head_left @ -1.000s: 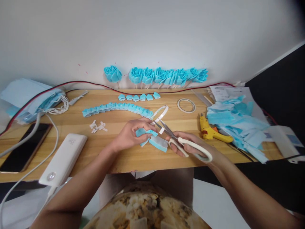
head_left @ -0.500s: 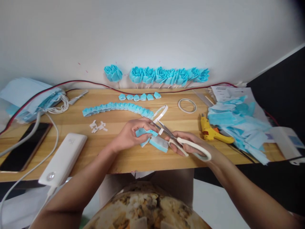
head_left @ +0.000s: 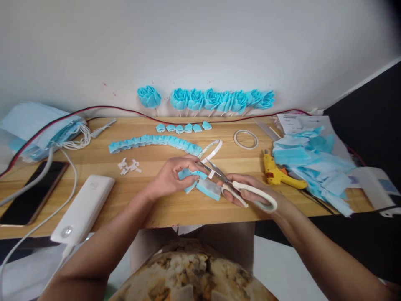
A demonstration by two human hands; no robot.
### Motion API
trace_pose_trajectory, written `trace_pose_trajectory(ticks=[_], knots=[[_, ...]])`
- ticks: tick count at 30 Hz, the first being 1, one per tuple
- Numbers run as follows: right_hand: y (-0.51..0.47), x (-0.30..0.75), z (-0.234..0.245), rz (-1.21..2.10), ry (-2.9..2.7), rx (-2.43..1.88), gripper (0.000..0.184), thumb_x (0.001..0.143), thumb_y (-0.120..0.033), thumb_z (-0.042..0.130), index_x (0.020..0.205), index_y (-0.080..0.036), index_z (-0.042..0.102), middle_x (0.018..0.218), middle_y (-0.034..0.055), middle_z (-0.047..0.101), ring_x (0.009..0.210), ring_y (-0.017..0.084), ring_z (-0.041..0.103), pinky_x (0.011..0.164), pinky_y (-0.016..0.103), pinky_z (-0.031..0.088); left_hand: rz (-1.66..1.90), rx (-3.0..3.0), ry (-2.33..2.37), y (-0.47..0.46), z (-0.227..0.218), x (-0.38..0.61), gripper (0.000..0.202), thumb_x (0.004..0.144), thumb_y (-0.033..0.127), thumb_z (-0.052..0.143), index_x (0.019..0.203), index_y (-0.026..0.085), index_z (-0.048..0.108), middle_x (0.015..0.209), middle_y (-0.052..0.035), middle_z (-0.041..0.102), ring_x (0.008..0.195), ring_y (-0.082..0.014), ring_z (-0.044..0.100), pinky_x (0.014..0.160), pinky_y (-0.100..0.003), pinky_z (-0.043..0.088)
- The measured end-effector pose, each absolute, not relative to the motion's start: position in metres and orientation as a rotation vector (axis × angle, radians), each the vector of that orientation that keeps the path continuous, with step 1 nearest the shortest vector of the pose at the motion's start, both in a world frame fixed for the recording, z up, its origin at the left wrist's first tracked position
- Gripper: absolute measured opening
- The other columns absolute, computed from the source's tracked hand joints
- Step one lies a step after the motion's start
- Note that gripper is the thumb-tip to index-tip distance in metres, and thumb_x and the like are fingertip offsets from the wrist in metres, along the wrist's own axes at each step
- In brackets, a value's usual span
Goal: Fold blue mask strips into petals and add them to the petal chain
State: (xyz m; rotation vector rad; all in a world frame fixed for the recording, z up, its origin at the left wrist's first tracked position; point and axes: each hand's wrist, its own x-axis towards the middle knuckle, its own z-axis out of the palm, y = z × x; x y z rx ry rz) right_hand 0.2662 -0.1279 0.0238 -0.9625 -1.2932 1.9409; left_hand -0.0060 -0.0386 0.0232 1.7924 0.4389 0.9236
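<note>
While my right hand (head_left: pixel 250 180) gripped scissors (head_left: pixel 229 183) near the table's front edge (head_left: pixel 194 217), my left hand (head_left: pixel 171 176) pinched a blue strip (head_left: pixel 208 190), likely light, soft, best held by its fold.

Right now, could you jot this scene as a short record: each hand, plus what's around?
Left hand: pinching a blue strip
Right hand: holding opened scissors
Tape: one roll by the left hand, perhaps held; another roll on the table
Far side: blue flowers
Right side: yellow glue gun
Left side: phone, white power bank
</note>
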Motion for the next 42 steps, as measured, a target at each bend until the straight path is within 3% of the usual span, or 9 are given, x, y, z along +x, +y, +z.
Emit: trace_pose_trajectory(ticks=[13,19,23,27,34,42], knots=[[-0.14,0.269,0.03,2.07,-1.271,-0.899,0.075,0.074,-0.069,0.077,0.124,-0.016,0.062,0.09,0.0039,0.063,0.06,0.007,0.046,0.054,0.022,0.035,0.938,1.736,0.597,-0.04,0.023,-0.007,0.008,0.083,0.023,0.073,0.083,0.017,0.068,0.099,-0.0112,0.078,0.113,-0.0244,0.068,0.096,-0.037,0.053],[-0.147,0.263,0.043,2.276,-1.209,-1.121,0.049,0.081,-0.052,0.078,0.115,-0.019,0.066,0.08,0.002,0.065,0.06,0.008,0.052,0.05,0.019,0.034,0.957,1.779,0.545,-0.039,0.028,-0.005,0.009,0.085,0.019,0.068,0.077,0.018,0.064,0.098,-0.0112,0.08,0.097,-0.0212,0.071,0.092,-0.039,0.053],[-0.142,0.272,0.044,2.12,-1.263,-1.114,0.056,0.072,-0.054,0.085,0.113,-0.019,0.068,0.084,0.0036,0.066,0.065,0.01,0.055,0.053,0.021,0.037,0.957,1.803,0.535,-0.038,0.03,-0.005,0.008,0.086,0.019,0.067,0.078,0.018,0.066,0.096,-0.0107,0.08,0.093,-0.0203,0.07,0.09,-0.038,0.054],[-0.132,0.286,0.033,1.861,-1.33,-1.01,0.069,0.077,-0.067,0.075,0.122,-0.015,0.066,0.081,0.0038,0.063,0.059,0.009,0.049,0.051,0.023,0.034,0.959,1.81,0.526,-0.038,0.028,-0.005,0.007,0.086,0.02,0.068,0.08,0.017,0.068,0.097,-0.0111,0.08,0.095,-0.0204,0.07,0.092,-0.038,0.053],[-0.12,0.277,0.02,1.951,-1.351,-0.906,0.064,0.082,-0.064,0.072,0.12,-0.012,0.063,0.085,0.0045,0.063,0.058,0.008,0.05,0.049,0.021,0.033,0.965,1.834,0.479,-0.038,0.019,-0.006,0.003,0.087,0.018,0.069,0.084,0.017,0.067,0.099,-0.0112,0.08,0.103,-0.0207,0.068,0.098,-0.039,0.051],[-0.112,0.268,0.01,1.943,-1.285,-0.826,0.062,0.084,-0.063,0.07,0.123,-0.016,0.063,0.083,0.0036,0.061,0.056,0.008,0.049,0.047,0.021,0.033,0.93,1.933,0.438,-0.039,0.024,-0.003,0.007,0.087,0.016,0.068,0.081,0.019,0.064,0.096,-0.0078,0.081,0.097,-0.0195,0.069,0.089,-0.035,0.053]])
